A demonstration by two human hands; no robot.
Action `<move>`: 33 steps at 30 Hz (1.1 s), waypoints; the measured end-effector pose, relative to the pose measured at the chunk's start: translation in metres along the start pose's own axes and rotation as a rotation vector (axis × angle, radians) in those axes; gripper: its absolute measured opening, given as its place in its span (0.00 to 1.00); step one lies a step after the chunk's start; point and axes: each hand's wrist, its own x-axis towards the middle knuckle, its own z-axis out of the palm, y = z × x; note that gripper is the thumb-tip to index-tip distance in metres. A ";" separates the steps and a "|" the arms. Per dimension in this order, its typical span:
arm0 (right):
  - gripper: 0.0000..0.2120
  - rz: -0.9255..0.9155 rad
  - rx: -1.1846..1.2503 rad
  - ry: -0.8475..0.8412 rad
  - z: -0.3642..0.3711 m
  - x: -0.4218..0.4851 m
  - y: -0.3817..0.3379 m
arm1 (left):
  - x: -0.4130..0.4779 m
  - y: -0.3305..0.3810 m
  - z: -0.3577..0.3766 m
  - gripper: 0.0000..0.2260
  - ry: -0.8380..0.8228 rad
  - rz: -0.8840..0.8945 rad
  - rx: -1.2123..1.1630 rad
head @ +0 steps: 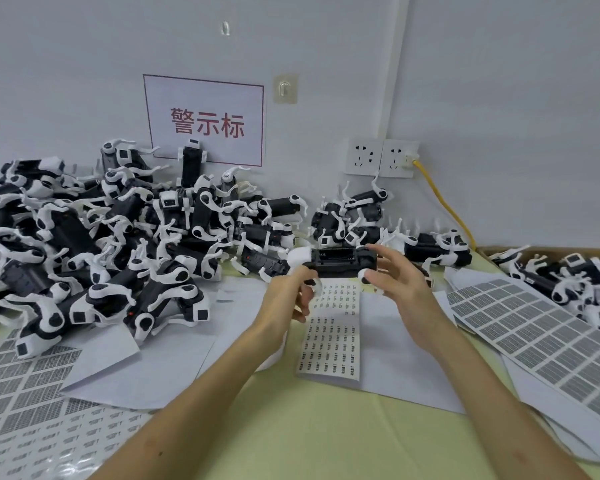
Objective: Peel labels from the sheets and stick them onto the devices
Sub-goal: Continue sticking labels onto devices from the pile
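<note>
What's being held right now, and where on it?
One device, held between both hands: left hand grips its left end, right hand holds its right end.

Your device [340, 260] is matt black plastic with smooth white plastic parts. Below it, the label sheet [331, 341] is smooth white paper. Far below-left of it, a film sheet [49, 441] shines glossy.

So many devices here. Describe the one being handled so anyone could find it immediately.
From the double wall socket drop down, slightly left, past the small pile beneath it. The device is there, above the narrow label sheet. Unlike its neighbours lying in heaps, it is off the table, held level between the left hand and right hand.
</note>
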 end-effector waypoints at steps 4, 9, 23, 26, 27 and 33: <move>0.33 -0.022 -0.060 -0.030 0.001 -0.003 -0.002 | 0.006 0.001 -0.004 0.26 0.044 0.042 0.041; 0.25 -0.033 -0.050 -0.117 0.005 -0.006 -0.001 | 0.005 0.002 -0.006 0.26 -0.007 0.007 0.002; 0.13 0.026 0.224 0.197 -0.005 0.008 0.006 | -0.001 0.010 -0.003 0.12 -0.070 -0.008 -0.103; 0.25 0.068 0.297 0.212 -0.008 0.008 0.001 | -0.004 0.010 -0.001 0.18 -0.191 -0.076 0.010; 0.29 0.069 0.291 0.195 -0.007 0.007 -0.001 | -0.006 0.010 0.002 0.19 -0.248 -0.068 0.035; 0.28 0.105 0.083 -0.004 0.011 -0.002 0.003 | -0.012 0.007 0.018 0.28 -0.291 -0.043 -0.030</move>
